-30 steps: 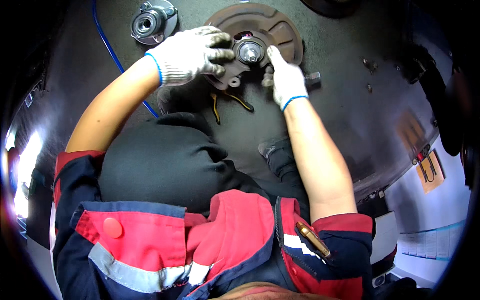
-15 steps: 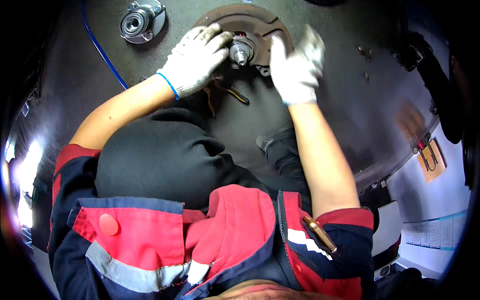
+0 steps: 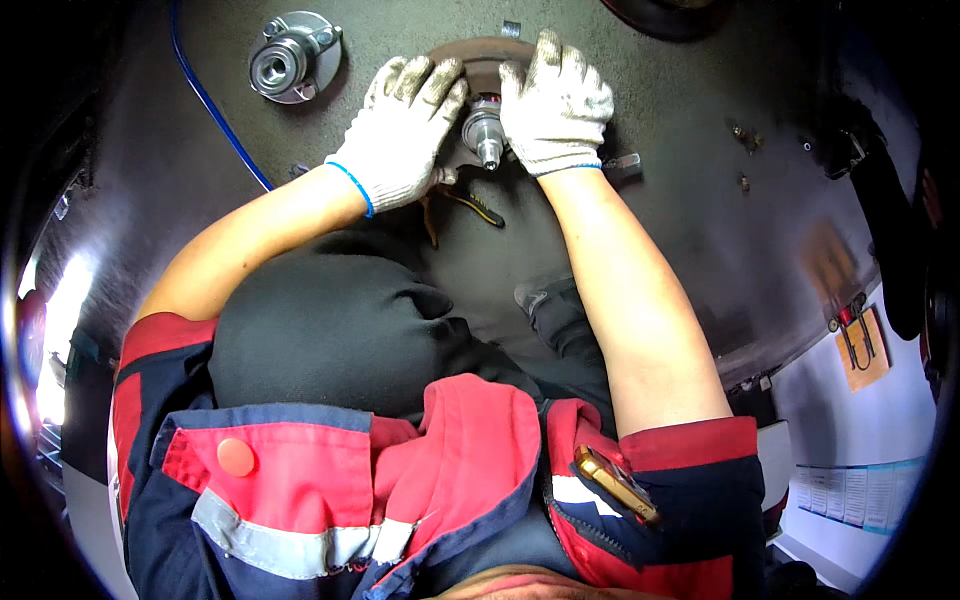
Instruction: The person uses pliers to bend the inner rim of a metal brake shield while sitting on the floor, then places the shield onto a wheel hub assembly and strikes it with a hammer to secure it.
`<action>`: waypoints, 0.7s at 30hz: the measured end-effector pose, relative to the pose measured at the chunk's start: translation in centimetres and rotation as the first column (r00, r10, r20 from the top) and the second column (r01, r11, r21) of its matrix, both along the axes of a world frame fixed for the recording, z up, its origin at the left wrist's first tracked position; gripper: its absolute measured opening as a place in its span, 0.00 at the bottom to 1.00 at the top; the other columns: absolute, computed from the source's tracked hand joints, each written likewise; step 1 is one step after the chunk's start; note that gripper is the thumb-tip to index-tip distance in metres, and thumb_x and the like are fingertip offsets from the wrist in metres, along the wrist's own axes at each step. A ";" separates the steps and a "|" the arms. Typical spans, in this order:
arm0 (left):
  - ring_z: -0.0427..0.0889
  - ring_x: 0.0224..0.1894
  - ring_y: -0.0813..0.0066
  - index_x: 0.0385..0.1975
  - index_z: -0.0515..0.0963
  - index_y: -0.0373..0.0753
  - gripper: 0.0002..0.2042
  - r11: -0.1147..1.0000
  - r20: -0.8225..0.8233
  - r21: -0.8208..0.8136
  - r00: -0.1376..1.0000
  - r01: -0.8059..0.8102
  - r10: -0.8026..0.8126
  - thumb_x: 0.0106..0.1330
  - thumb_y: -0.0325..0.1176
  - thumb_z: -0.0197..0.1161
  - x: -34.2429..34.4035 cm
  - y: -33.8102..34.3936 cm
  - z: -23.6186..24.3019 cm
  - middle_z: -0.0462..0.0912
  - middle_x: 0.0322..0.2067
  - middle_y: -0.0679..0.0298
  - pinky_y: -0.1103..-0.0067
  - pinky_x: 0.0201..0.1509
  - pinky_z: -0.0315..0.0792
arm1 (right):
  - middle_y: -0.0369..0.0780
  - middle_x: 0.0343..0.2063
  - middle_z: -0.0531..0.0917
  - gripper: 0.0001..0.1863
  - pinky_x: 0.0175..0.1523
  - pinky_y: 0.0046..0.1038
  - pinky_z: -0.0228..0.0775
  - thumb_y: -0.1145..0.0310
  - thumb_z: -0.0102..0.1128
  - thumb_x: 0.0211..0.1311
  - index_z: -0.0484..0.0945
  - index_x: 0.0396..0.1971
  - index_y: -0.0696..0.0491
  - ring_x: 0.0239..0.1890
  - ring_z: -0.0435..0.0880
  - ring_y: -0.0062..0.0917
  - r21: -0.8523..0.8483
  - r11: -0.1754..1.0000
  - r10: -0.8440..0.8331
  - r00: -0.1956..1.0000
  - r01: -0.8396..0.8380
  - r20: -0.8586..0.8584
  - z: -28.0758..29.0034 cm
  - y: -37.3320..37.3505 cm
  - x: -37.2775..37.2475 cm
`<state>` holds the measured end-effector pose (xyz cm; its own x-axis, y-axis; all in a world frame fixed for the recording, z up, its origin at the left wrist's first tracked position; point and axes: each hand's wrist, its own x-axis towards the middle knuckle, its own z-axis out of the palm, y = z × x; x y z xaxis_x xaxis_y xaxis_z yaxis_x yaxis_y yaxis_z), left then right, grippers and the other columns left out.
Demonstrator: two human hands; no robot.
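Note:
Straight in front of me is a brown, round brake dust shield, its sides mostly covered by my gloves. From its middle a silver stepped shaft end points toward me. My left hand, in a white knit glove with a blue cuff, grips the shield's left side with fingers slightly spread. Across the shaft, my right hand, gloved alike, is closed over the right side, its thumb near the shaft. Fingertips behind the shield are hidden. Below the left hand lie pliers with a yellow-and-black handle.
A wheel hub with a flange sits at the upper left, beside a blue hose. Small metal parts lie on the right. A silver metal piece shows beside my right wrist. A dark round object is at the top edge.
My right hand, blurred and raised off at the right before, has moved inward onto the shield. The left hand stays at the left side. The whole view has shifted slightly.

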<state>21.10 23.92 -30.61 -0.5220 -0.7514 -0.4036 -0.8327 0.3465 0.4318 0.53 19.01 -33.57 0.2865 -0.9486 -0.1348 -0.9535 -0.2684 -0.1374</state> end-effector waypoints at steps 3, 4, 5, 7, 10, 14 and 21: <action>0.57 0.76 0.44 0.72 0.63 0.33 0.46 1.000 0.048 -0.019 0.999 0.011 -0.010 0.54 0.48 0.75 0.0 -0.3 0.0 0.61 0.73 0.46 0.50 0.80 0.45 | 0.47 0.46 0.81 0.33 0.47 0.48 0.74 0.44 0.62 0.62 0.75 0.58 0.53 0.45 0.83 0.42 -0.022 1.000 0.016 1.000 -0.015 0.011 -0.5 -0.6 0.3; 0.57 0.76 0.44 0.71 0.64 0.33 0.45 1.000 0.034 0.007 0.999 -0.003 0.003 0.55 0.47 0.74 -0.1 -0.1 0.4 0.61 0.73 0.46 0.49 0.80 0.44 | 0.47 0.44 0.82 0.32 0.46 0.48 0.75 0.44 0.61 0.63 0.76 0.57 0.53 0.44 0.84 0.42 -0.023 1.000 0.021 1.000 -0.021 0.011 -0.5 -0.2 0.3; 0.57 0.76 0.44 0.71 0.64 0.33 0.45 1.000 0.037 0.014 0.999 -0.006 0.006 0.55 0.47 0.74 -0.1 -0.1 0.5 0.61 0.73 0.46 0.49 0.80 0.44 | 0.47 0.44 0.82 0.32 0.46 0.48 0.75 0.44 0.61 0.63 0.76 0.57 0.53 0.44 0.84 0.42 -0.016 1.000 0.024 1.000 -0.024 0.015 -0.4 -0.2 0.4; 0.57 0.76 0.44 0.71 0.64 0.33 0.45 0.999 0.076 0.032 0.997 0.004 -0.006 0.55 0.47 0.74 0.0 0.2 0.3 0.61 0.73 0.46 0.49 0.80 0.45 | 0.47 0.44 0.82 0.31 0.47 0.48 0.75 0.45 0.61 0.63 0.76 0.57 0.53 0.44 0.84 0.42 -0.005 0.999 0.032 0.999 -0.032 -0.003 -0.2 -0.1 0.8; 0.57 0.76 0.43 0.72 0.63 0.33 0.44 0.999 0.061 0.042 0.998 0.000 -0.002 0.55 0.46 0.73 -0.1 -0.2 0.6 0.60 0.73 0.45 0.49 0.80 0.44 | 0.47 0.45 0.82 0.30 0.49 0.50 0.74 0.45 0.61 0.63 0.76 0.56 0.53 0.46 0.83 0.43 0.036 0.999 0.008 1.000 -0.008 0.005 0.1 -0.4 0.8; 0.57 0.76 0.44 0.71 0.63 0.32 0.44 0.999 0.109 0.036 0.993 0.032 -0.036 0.57 0.46 0.73 0.1 -0.9 0.9 0.60 0.73 0.45 0.50 0.80 0.45 | 0.47 0.46 0.82 0.29 0.51 0.49 0.73 0.45 0.58 0.66 0.77 0.55 0.53 0.48 0.83 0.41 0.059 0.998 0.023 1.000 -0.023 -0.013 -0.3 -1.2 1.3; 0.53 0.76 0.38 0.70 0.64 0.31 0.47 0.999 0.058 0.022 0.998 0.034 -0.035 0.52 0.49 0.77 -0.1 0.0 0.3 0.57 0.74 0.41 0.50 0.80 0.46 | 0.47 0.47 0.82 0.29 0.51 0.48 0.74 0.43 0.56 0.67 0.77 0.56 0.51 0.47 0.84 0.42 0.069 0.997 -0.017 0.999 0.019 -0.030 -0.3 -0.2 0.8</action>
<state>21.02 23.96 -30.34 -0.5229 -0.7243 -0.4494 -0.8442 0.3670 0.3907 1.31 18.80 -33.83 0.2648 -0.9416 -0.2081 -0.9618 -0.2424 -0.1269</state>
